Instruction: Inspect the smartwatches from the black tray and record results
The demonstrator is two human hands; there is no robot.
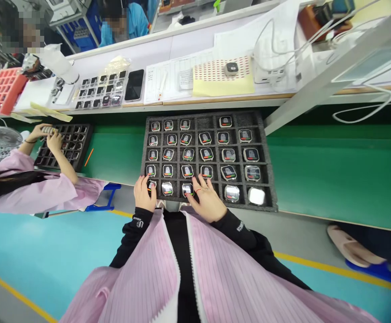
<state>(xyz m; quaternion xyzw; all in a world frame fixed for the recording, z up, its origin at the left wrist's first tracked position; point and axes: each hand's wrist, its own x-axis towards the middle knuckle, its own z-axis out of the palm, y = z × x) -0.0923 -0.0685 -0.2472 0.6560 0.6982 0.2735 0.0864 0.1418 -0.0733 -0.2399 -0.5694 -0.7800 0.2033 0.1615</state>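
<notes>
A dark grey foam tray [271, 190] lies before me on the green bench, with several smartwatch bodies in its compartments. Their screens are mostly lit. My left hand [144, 194] rests at the tray's near left corner, its thumb and fingers apart around a watch [151, 185] there. Spread over the near edge, my right hand [209, 200] has its thumb at another lit watch [187, 189] in the front row. Both watches sit in their compartments, partly covered by fingers. Glare whitens the screen of the near right watch [256, 196].
On the shelf behind are a phone [134, 85], a clear tray of small parts [98, 92], a yellow sticker sheet [222, 87] and a red tray [3, 91]. A slanted white post [316, 85] stands right. At left a co-worker's hands are over another dark tray [85, 146].
</notes>
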